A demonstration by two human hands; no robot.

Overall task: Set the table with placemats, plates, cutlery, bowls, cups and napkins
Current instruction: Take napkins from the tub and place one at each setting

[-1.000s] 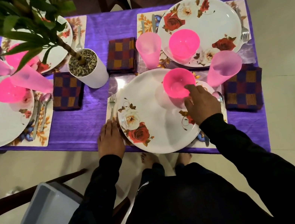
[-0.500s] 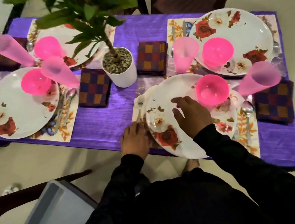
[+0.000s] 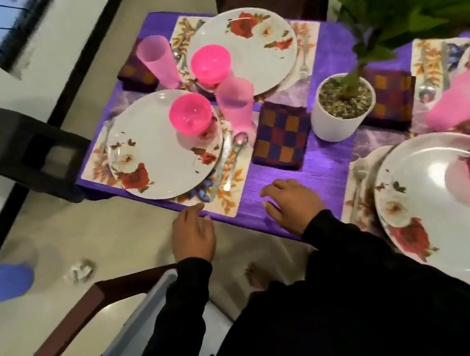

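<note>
- Placemat [image 3: 231, 192], the nearest one on the left, lies flat at the near table edge; its long axis runs along that edge, near corner pointing toward the person.
- Left hand [image 3: 192, 236] hovers palm down just off the table edge, fingers loosely spread, fingertips at the placemat's near border, holding nothing.
- Right hand [image 3: 293, 202] is over the bare purple cloth [image 3: 278, 179] between two settings, palm down, fingers curled and apart, empty.
- Both black sleeves angle up from the lower frame toward the table.
- Plate [image 3: 164, 143] sits on that placemat, with a pink bowl [image 3: 191, 118] on its far right part.
- Knife [image 3: 217, 171] and spoon [image 3: 236, 158] lie side by side right of the plate, long axes running away from the person, spoon bowl at the far end.
- Checked napkin [image 3: 281, 135] lies just right of them; a pink cup [image 3: 236, 103] stands upright beyond.
- White plant pot [image 3: 341, 110] stands right of the napkin.
</note>
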